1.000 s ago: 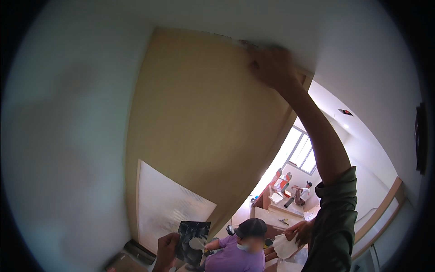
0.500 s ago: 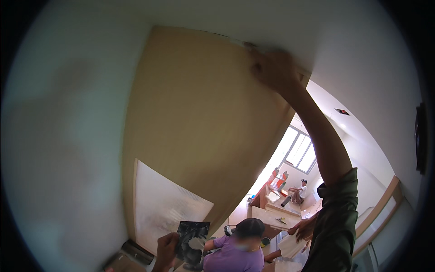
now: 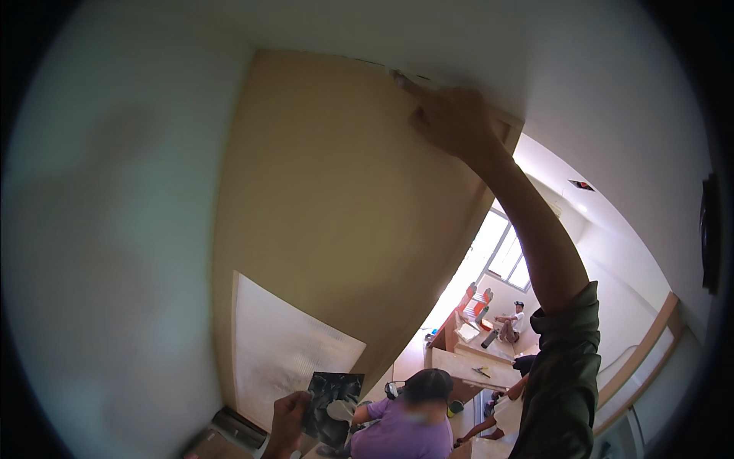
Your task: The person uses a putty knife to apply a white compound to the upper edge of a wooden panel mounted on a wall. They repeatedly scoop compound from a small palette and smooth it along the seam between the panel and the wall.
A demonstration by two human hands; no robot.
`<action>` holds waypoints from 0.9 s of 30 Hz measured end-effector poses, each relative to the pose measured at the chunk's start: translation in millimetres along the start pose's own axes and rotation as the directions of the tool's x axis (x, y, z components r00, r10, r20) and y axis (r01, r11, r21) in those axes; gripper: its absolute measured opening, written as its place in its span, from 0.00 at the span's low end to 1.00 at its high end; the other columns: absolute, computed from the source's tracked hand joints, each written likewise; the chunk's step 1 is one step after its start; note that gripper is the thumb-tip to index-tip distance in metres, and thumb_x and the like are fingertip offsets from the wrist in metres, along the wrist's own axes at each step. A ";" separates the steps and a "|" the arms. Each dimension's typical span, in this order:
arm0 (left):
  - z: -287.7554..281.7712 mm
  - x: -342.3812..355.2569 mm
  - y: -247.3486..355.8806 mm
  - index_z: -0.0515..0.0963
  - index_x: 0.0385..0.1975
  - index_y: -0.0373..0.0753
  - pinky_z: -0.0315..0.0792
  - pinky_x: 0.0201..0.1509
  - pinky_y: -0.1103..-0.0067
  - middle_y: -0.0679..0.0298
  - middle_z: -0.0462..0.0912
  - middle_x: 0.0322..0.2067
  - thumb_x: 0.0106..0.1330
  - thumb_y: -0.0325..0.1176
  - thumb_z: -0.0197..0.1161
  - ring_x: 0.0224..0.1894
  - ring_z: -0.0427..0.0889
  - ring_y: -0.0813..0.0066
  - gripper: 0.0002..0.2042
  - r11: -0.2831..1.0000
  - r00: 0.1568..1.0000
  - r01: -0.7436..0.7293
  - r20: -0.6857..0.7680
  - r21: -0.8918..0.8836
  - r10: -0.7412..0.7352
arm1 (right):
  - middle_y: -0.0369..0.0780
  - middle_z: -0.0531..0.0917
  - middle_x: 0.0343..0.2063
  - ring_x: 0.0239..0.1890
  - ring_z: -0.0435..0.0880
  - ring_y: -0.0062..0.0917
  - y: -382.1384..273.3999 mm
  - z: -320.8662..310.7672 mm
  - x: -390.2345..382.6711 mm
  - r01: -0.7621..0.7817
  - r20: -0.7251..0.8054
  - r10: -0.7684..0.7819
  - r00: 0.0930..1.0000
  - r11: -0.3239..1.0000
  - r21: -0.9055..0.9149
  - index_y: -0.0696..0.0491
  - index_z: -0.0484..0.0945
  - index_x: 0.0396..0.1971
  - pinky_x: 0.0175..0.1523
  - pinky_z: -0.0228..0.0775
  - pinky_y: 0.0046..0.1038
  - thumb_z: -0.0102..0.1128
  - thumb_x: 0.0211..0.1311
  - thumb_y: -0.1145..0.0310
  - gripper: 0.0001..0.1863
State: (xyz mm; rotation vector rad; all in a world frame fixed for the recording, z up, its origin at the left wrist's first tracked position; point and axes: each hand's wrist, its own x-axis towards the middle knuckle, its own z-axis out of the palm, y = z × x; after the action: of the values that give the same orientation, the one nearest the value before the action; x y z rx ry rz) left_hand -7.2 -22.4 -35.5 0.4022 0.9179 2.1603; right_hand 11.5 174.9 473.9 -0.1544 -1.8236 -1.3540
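My right hand (image 3: 453,121) reaches up to the seam where the tan panel (image 3: 329,168) meets the white ceiling (image 3: 428,30). Its index finger is stretched out, with the tip at a whitish patch in the seam. The other fingers are partly curled, and I see no tool in them. Thin dark gaps show in the seam on both sides of the fingertip. Low in the view, my left hand (image 3: 288,417) grips the left edge of a dark square board (image 3: 327,394) smeared with a pale paste, a whitish lump of it near the lower right.
Below, a person in a purple top and dark cap (image 3: 409,417) stands close to the board. A translucent ribbed sheet (image 3: 287,344) covers the panel's lower part. Beyond are a wooden bench (image 3: 470,369), a seated person (image 3: 514,321) and a window (image 3: 511,256). A wooden frame (image 3: 642,352) stands right.
My right hand has slid left along the seam, its fingertip moving off the spot where a dark gap now shows. My left hand and the dark board have shifted slightly right in the view.
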 end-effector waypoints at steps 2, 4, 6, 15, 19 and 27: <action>2.5 -3.6 0.7 0.79 0.35 0.29 0.75 0.31 0.82 0.64 0.82 0.28 0.70 0.33 0.56 0.26 0.79 0.81 0.11 0.999 1.000 -0.005 -0.012 -0.032 0.004 | 0.39 0.82 0.24 0.30 0.83 0.34 -4.3 0.0 10.5 0.009 0.002 -0.008 1.000 0.992 -0.125 0.39 0.69 0.59 0.38 0.74 0.39 0.54 0.55 0.61 0.28; 3.2 -5.7 1.5 0.78 0.35 0.29 0.75 0.31 0.82 0.64 0.82 0.28 0.70 0.32 0.56 0.26 0.79 0.81 0.11 1.000 0.999 -0.028 -0.025 0.012 0.029 | 0.39 0.82 0.24 0.30 0.83 0.33 -1.1 -5.4 19.0 -0.003 0.065 0.009 0.998 0.995 -0.101 0.39 0.69 0.59 0.40 0.74 0.38 0.54 0.55 0.60 0.28; 3.9 -5.4 -0.4 0.78 0.34 0.29 0.74 0.31 0.82 0.64 0.82 0.27 0.70 0.32 0.55 0.26 0.79 0.82 0.11 0.999 0.999 -0.036 -0.023 0.015 0.037 | 0.39 0.82 0.23 0.30 0.83 0.33 4.2 -1.6 19.3 0.012 0.077 -0.007 0.997 0.998 -0.068 0.41 0.68 0.60 0.41 0.73 0.38 0.54 0.56 0.60 0.28; 7.4 -4.5 0.5 0.78 0.34 0.28 0.74 0.31 0.82 0.63 0.82 0.27 0.70 0.32 0.55 0.26 0.79 0.81 0.11 0.999 0.999 -0.035 -0.029 -0.040 0.034 | 0.39 0.81 0.21 0.27 0.82 0.34 14.9 7.7 1.1 0.105 0.043 -0.102 0.994 0.993 -0.059 0.44 0.72 0.57 0.38 0.73 0.38 0.55 0.55 0.61 0.26; 2.1 -1.6 -3.8 0.78 0.35 0.27 0.75 0.32 0.82 0.63 0.82 0.28 0.70 0.32 0.56 0.27 0.80 0.80 0.12 0.998 1.000 -0.012 -0.029 -0.056 0.010 | 0.39 0.79 0.18 0.23 0.80 0.33 -0.9 23.5 20.4 0.118 -0.130 -0.122 0.984 0.992 -0.036 0.39 0.70 0.60 0.35 0.74 0.37 0.55 0.55 0.60 0.28; 6.1 -1.1 -0.2 0.78 0.35 0.27 0.75 0.33 0.82 0.63 0.82 0.28 0.70 0.32 0.56 0.27 0.79 0.80 0.11 1.000 0.999 -0.015 -0.028 -0.015 0.015 | 0.43 0.81 0.26 0.29 0.82 0.35 20.0 33.4 15.0 0.032 -0.034 -0.034 0.999 0.997 -0.066 0.38 0.69 0.61 0.39 0.76 0.39 0.53 0.56 0.59 0.28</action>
State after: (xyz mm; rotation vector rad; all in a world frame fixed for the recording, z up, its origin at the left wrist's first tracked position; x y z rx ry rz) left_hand -3.2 -20.1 -31.5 0.3737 0.9163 2.1904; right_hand -5.3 205.6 496.6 -0.1348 -1.7609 -1.4317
